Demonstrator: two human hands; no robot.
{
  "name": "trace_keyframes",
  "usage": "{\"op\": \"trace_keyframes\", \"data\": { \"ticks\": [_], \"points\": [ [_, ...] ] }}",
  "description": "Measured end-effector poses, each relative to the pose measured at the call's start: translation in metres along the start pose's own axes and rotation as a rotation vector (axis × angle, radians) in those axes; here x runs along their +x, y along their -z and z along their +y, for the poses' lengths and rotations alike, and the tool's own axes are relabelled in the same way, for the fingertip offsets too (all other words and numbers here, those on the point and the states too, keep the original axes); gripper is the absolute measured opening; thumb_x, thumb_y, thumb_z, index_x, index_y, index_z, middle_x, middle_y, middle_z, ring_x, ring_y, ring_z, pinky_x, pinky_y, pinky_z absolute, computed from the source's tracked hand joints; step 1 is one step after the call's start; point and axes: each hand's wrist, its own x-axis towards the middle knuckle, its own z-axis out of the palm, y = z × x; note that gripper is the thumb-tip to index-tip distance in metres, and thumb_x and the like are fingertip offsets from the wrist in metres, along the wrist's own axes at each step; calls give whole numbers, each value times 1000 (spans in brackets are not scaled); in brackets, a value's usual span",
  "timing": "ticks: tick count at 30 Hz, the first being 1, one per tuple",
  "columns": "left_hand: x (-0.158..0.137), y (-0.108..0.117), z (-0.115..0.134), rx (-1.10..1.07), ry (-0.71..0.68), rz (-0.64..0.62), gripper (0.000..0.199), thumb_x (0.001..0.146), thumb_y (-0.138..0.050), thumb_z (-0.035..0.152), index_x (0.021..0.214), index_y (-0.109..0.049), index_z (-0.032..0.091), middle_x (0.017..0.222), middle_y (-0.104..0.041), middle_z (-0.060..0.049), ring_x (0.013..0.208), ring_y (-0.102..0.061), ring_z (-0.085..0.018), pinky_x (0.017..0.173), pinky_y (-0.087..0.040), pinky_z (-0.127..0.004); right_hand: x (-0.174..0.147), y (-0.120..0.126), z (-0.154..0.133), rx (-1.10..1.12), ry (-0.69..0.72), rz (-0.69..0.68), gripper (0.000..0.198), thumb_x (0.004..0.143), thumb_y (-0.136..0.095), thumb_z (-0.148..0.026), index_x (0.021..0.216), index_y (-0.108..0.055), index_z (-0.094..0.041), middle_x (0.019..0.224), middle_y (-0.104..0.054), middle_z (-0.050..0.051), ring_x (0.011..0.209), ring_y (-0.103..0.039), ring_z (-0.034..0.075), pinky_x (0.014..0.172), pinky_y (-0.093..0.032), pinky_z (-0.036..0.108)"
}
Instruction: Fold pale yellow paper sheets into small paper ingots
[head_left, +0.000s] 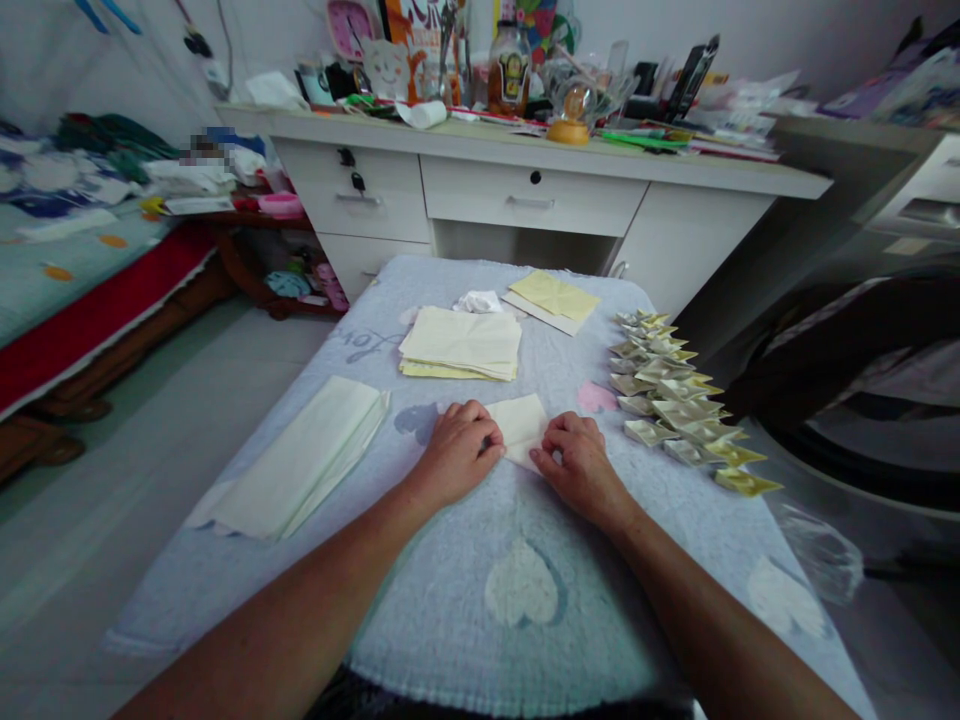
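A small folded sheet of cream paper (519,420) lies on the cloth-covered table between my two hands. My left hand (463,450) pinches its left edge, fingers curled, thumb near the lower edge. On the opposite side my right hand (576,458) grips the right edge between thumb and curled fingers. Behind the sheet sits a stack of cream and yellow paper (461,340). Several folded paper boats (679,405) stand in rows to the right. A thicker bundle of long folded paper (300,460) rests on the left.
Yellow and white sheets (555,298) and a crumpled white tissue (478,302) lie at the table's back. Beyond stands a white desk (525,190) crowded with jars and small things. A bed (97,290) is at left, a washing machine (885,380) at right.
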Motion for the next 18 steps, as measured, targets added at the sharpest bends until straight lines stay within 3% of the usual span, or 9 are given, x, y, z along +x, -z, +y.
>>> {"op": "trace_keyframes", "data": {
  "ticks": [9,18],
  "points": [
    [-1,-5,-2,24,22,31,3,78,-63,23,78,-64,21,97,-57,-4,96,-50,-23,87,-39,-38,1,0,-3,-62,-100,-17,19,80,-65,-26,63,-64,-18,92,-59,6,90,-46,22,81,-32,36],
    [-1,-3,0,39,34,21,5,80,-61,24,78,-63,20,97,-57,-5,96,-50,-23,86,-39,-38,1,0,-4,-56,-108,-12,20,80,-64,-26,63,-63,-18,92,-59,6,91,-46,23,78,-31,36]
  ]
}}
